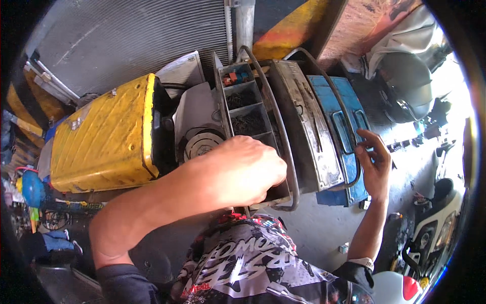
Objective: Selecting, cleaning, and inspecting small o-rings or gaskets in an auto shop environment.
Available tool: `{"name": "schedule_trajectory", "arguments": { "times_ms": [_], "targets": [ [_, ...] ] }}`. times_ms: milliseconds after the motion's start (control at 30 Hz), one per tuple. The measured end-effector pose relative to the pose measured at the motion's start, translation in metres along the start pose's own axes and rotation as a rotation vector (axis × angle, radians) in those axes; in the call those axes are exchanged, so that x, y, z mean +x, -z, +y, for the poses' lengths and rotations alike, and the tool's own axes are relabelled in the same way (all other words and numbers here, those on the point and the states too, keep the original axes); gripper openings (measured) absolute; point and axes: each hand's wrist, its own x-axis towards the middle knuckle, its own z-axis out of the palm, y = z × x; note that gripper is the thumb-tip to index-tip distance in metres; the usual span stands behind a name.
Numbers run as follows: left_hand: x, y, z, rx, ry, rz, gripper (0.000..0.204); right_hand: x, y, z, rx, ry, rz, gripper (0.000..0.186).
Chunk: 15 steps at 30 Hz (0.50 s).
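My left hand [253, 167] is curled over the front compartments of an open metal toolbox [243, 119], fingers bent down and what they hold hidden. Its upper compartments show small dark pieces and a red item. Right of it stands a scuffed grey metal tray section [298, 116] with a tubular handle, and a blue metal toolbox [336, 91] lies beyond. My right hand [373, 152] is at the blue toolbox's right side, beside the handles, fingers bent but apart; whether the fingertips touch the metal is unclear.
A dented yellow casing [101, 134] and a grey round-vented housing [195, 111] sit left. A ribbed panel [147, 25] stands behind. A dark helmet [407, 86] is at the back right, vehicle parts [438, 223] at the right edge. Another person's legs [58, 240] show lower left.
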Motion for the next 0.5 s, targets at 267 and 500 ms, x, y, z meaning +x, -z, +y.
{"name": "schedule_trajectory", "arguments": {
  "times_ms": [267, 500],
  "targets": [
    [0.025, -0.025, -0.002, 0.166, 0.028, -0.206, 0.020, -0.012, -0.015, 0.036, 0.523, -0.098, 0.018, 0.037],
    [0.029, -0.032, -0.002, 0.248, -0.075, -0.046, 0.019, -0.012, -0.011, 0.040, 0.623, -0.107, -0.040, 0.035]
  ]
}}
